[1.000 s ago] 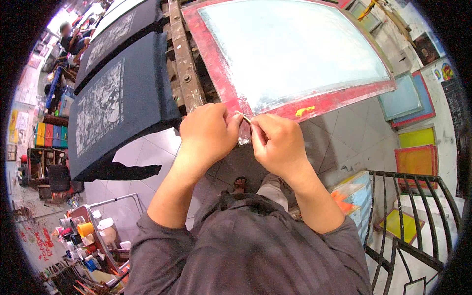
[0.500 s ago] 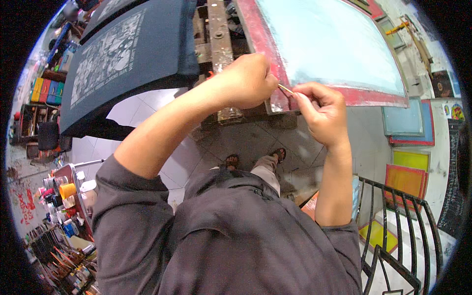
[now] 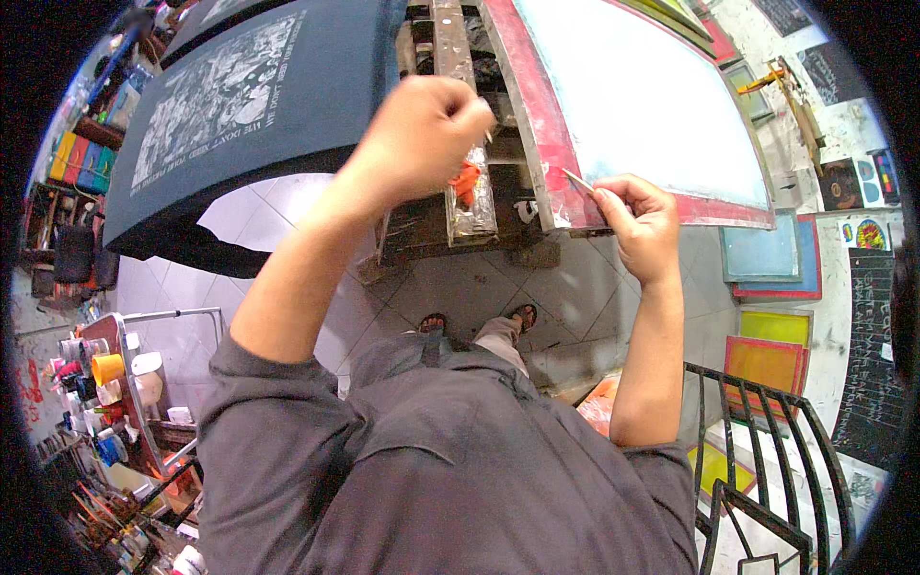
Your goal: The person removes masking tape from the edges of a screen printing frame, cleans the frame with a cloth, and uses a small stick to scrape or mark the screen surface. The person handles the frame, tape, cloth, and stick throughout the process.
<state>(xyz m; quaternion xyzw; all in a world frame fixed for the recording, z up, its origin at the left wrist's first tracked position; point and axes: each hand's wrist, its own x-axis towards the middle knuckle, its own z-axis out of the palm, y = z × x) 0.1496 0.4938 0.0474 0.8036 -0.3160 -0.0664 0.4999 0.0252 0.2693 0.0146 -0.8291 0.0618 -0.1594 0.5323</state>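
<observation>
My right hand [image 3: 644, 225] is closed in a pinch on a thin pointed sliver [image 3: 579, 182], which sticks out to the left over the red border of a screen-printing frame [image 3: 709, 207]. Pale mesh [image 3: 642, 96] fills the frame's middle. Clenched and slightly blurred, my left hand [image 3: 414, 139] hovers above the gap between that frame and a dark T-shirt [image 3: 326, 101] with a white print. A small pale tip shows beside its thumb; what else it grips is hidden. Below that hand an orange scrap [image 3: 466, 182] lies on a wooden beam [image 3: 471, 218].
Bottles and tubs crowd a cart [image 3: 149, 393] at the left. Black metal railings [image 3: 767, 441] stand at the lower right. Several coloured screen frames [image 3: 767, 369] lean by the right wall. My sandalled feet are on the tiled floor [image 3: 585, 297].
My hands were together at the thin piece and are now apart. The left has moved left and up; the right stays near the frame's corner with the sliver. The view has shifted slightly.
</observation>
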